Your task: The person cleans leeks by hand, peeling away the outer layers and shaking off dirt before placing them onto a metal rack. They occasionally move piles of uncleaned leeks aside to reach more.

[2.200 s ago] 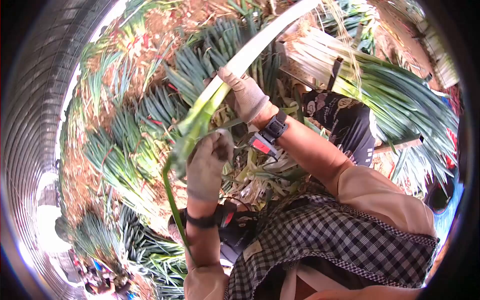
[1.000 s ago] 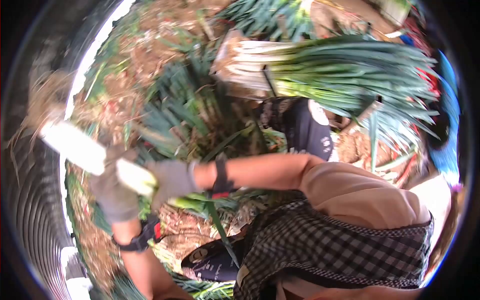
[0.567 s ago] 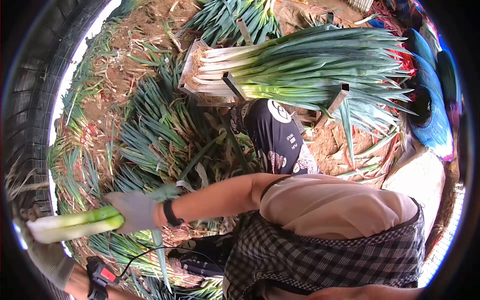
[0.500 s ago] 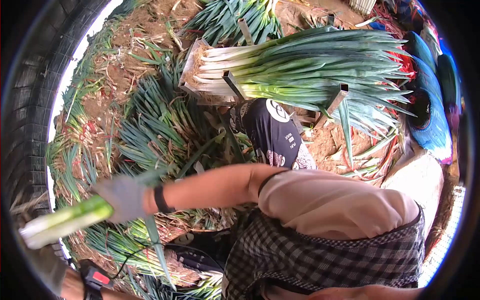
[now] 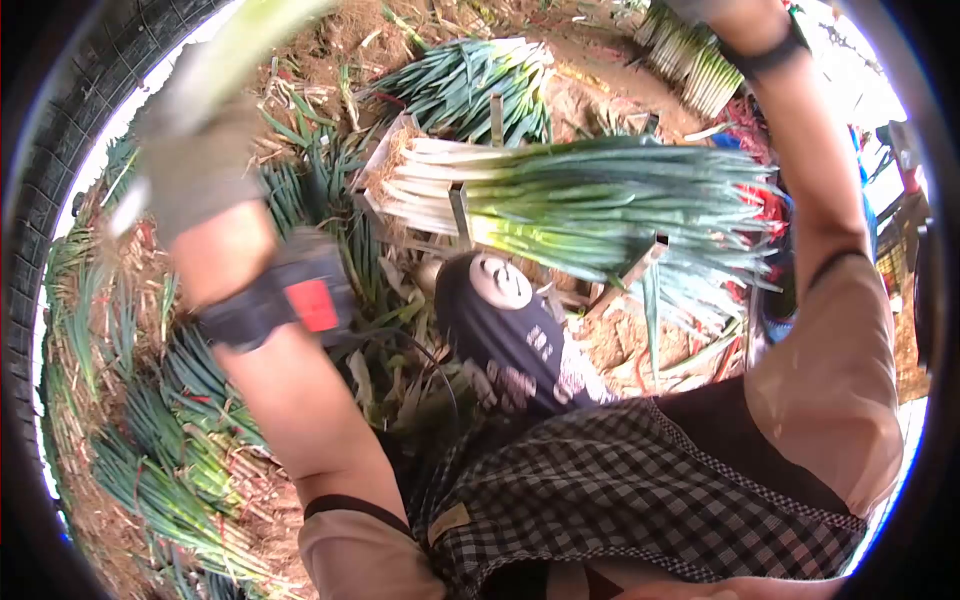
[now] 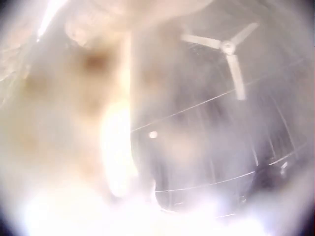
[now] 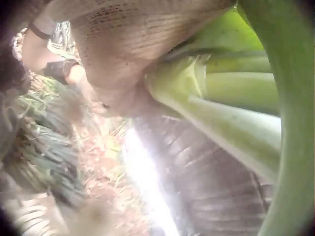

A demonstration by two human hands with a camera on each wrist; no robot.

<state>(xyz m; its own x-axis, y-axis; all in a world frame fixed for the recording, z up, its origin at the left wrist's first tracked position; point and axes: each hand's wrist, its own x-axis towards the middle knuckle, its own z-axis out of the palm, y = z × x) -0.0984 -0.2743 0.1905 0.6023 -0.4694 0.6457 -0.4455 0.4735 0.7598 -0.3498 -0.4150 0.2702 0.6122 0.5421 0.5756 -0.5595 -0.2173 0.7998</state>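
My gloved left hand (image 5: 205,150) is raised at the upper left of the head view, blurred by motion. It grips a pale green leek (image 5: 250,45) that runs out past the top edge. In the washed-out left wrist view, a bright pale stalk (image 6: 118,152) stands upright in front of the roof. My gloved right hand (image 7: 123,54) is mostly cut off at the head view's top right. In the right wrist view its fingers curl round green leek leaves (image 7: 231,88), and one broad leaf passes close in front of that camera.
A thick stack of leeks (image 5: 600,195) lies on a rack with upright metal posts (image 5: 459,212), beyond my knee (image 5: 505,310). Leek bundles (image 5: 480,85) and loose trimmings cover the dirt floor. A ceiling fan (image 6: 228,47) hangs overhead.
Both hands were together on the leek at the lower left. My left hand has risen to the upper left with it, while my right arm has swung far to the upper right.
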